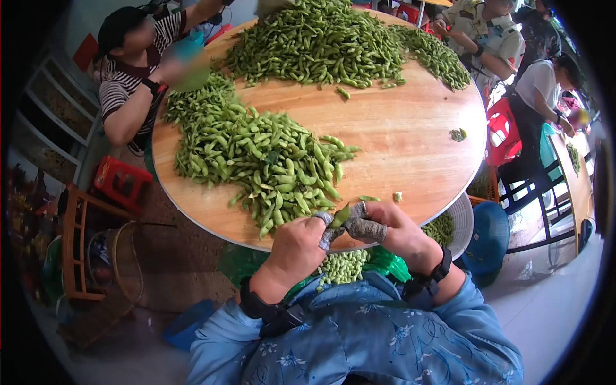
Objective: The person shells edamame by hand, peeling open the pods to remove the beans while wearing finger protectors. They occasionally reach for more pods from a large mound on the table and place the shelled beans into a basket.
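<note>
At the near edge of the round wooden table, my left hand and my right hand meet, with grey cloth wraps on some of the fingers. A green soybean pod is pinched between them. The left fingers close on it from one side, and the right fingertips touch it from the other. Just beyond my left hand spreads a pile of pods. Below the table edge, shelled beans lie on a green plastic bag at my lap.
A larger heap of pods covers the far side. One person works at the left; others stand at the right. A white basket and a blue basin are at my right. A red stool and a wooden chair stand at left.
</note>
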### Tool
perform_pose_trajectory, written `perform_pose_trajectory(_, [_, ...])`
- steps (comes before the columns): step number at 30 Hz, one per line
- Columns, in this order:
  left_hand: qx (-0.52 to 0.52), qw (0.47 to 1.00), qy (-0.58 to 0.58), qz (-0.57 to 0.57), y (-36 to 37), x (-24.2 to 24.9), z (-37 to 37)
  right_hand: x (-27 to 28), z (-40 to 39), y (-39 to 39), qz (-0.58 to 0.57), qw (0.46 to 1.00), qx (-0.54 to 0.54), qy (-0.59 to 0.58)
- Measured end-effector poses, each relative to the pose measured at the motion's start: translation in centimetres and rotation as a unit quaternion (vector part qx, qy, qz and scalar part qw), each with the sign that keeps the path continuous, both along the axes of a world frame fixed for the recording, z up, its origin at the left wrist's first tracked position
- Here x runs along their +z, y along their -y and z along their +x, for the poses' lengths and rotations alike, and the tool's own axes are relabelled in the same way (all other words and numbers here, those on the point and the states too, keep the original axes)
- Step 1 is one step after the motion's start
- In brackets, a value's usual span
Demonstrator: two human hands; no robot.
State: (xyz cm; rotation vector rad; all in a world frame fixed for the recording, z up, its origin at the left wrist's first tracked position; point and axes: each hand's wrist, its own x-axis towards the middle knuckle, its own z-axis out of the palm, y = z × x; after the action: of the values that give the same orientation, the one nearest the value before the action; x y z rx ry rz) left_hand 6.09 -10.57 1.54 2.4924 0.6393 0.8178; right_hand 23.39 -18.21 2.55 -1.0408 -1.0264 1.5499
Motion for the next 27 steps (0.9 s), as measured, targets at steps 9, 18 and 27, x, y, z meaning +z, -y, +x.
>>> perform_pose_trajectory(9, [0.016,0.998,-0.038,0.039,-0.3,0.0,0.1,-0.7,-0.3,-0.9,-0.004,0.999,-0.024,0.044])
perform_pose_trajectory(18, [-0.007,0.997,-0.045,0.059,-0.3,-1.1,-0.3,-2.4,-1.1,-1.3,-0.036,0.997,-0.060,0.028])
perform_pose_trajectory(27, [-0.029,0.936,0.175,-0.304,0.7,-1.0,0.0,-2.1,-1.3,-1.2,0.128,0.990,-0.061,0.027])
